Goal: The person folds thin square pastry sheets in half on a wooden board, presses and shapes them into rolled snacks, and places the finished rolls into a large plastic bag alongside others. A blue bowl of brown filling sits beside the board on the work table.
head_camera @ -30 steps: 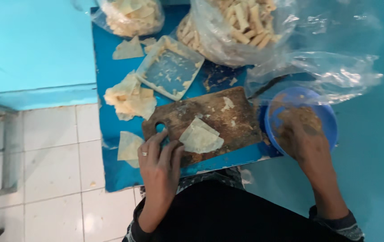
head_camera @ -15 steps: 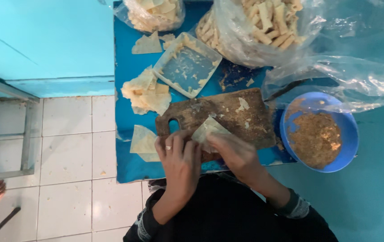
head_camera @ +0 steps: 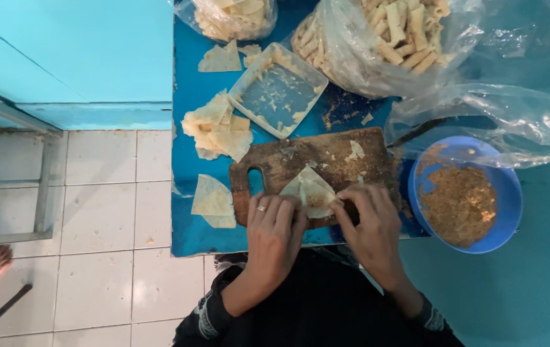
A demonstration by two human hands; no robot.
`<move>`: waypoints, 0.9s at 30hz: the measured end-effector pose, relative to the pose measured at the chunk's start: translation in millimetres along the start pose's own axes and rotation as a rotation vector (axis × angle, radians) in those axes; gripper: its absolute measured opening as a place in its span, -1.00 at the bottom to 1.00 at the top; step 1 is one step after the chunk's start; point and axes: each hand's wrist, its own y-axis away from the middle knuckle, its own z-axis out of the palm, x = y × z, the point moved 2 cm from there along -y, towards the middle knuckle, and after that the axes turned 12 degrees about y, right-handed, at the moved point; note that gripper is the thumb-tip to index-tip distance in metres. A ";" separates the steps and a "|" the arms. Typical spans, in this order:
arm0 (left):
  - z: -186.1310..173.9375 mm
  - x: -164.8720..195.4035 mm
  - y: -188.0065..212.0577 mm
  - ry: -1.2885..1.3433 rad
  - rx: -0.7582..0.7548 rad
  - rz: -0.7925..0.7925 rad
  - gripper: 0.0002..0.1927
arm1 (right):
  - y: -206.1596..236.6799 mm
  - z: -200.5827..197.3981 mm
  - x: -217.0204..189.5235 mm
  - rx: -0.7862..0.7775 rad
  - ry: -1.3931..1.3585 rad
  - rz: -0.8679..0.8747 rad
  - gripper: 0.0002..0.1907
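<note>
In the head view, the left hand and the right hand are both pinching a pale triangular wrapper with their fingertips, folding it where it is lying on the dark wooden cutting board on the blue table. A bag of finished rolls is sitting full at the far edge, so much of the work looks done. Loose wrappers, one more wrapper beside the board, and brown filling in the blue bowl are waiting, so more rolling appears to be left.
</note>
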 end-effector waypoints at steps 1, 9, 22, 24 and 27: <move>0.4 -0.1 0.3 0.043 -0.005 -0.009 -0.79 | 1.7 2.6 1.8 -0.004 -0.064 0.006 -0.80; 12.1 -3.6 -4.7 0.138 0.003 0.056 -0.79 | 15.9 20.3 12.8 -0.036 -0.458 0.322 -0.76; 1.4 -9.1 2.4 -0.045 -0.131 0.032 -0.73 | 2.4 13.5 -3.9 -0.071 -0.325 0.022 -0.80; -2.8 -9.6 2.7 -0.204 -0.178 0.119 -0.66 | -2.8 7.7 -1.7 -0.100 -0.277 -0.170 -0.76; -7.9 -12.6 0.7 -0.291 -0.256 0.211 -0.68 | -7.7 1.3 1.1 -0.137 -0.224 -0.355 -0.64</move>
